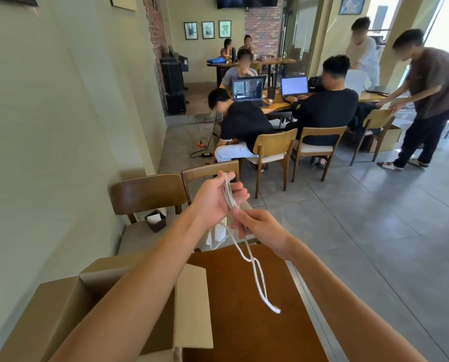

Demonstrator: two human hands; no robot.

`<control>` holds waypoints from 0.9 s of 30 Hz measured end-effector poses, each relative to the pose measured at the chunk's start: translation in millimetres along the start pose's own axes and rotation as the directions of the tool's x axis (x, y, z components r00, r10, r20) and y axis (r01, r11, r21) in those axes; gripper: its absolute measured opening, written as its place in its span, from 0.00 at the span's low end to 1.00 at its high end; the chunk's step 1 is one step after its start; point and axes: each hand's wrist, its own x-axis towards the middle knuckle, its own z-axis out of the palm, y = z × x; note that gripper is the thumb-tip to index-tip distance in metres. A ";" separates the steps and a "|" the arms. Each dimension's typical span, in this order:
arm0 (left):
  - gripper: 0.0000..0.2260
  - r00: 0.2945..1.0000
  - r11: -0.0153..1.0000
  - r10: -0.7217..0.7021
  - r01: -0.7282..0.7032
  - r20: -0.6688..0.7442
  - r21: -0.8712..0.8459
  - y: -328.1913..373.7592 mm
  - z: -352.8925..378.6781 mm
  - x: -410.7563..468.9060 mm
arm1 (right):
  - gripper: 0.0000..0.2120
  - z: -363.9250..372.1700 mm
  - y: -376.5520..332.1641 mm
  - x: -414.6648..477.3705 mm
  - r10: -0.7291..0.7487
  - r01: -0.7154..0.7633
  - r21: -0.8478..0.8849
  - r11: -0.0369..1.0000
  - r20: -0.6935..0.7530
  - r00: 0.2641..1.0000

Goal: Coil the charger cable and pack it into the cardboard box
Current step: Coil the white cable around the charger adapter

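Note:
A white charger cable (257,276) is held up above the far edge of the brown table (246,309). My left hand (218,197) grips several loops of it running across the palm. Just below and to the right, my right hand (260,226) pinches the cable strand. A long loose loop hangs from the hands down over the table. A white charger block (219,232) dangles partly hidden below my left wrist. The open cardboard box (192,304) stands at the lower left under my left forearm, flaps up.
Two wooden chairs (150,194) stand beyond the table, one with a small dark holder (155,220) on its seat. A wall runs along the left. Further back, several people sit at laptops; one person stands at the right. Grey tiled floor lies to the right.

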 end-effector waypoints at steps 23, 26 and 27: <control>0.24 0.982 0.463 -0.190 0.101 -0.012 0.881 -9.4 -19.1 -21.1 | 0.23 -18.0 -15.4 55.8 0.033 -0.215 -0.518 0.828 -0.337 0.941; 0.23 0.998 0.595 -0.063 0.046 -0.011 0.802 -10.4 -10.3 -16.8 | 0.22 -9.2 -28.4 52.5 0.020 -0.148 -0.384 0.911 -0.318 0.948; 0.23 0.999 0.671 -0.028 0.031 -0.017 0.741 -9.5 -10.0 -12.1 | 0.20 -8.1 -31.9 49.3 0.010 -0.108 -0.321 0.941 -0.293 0.956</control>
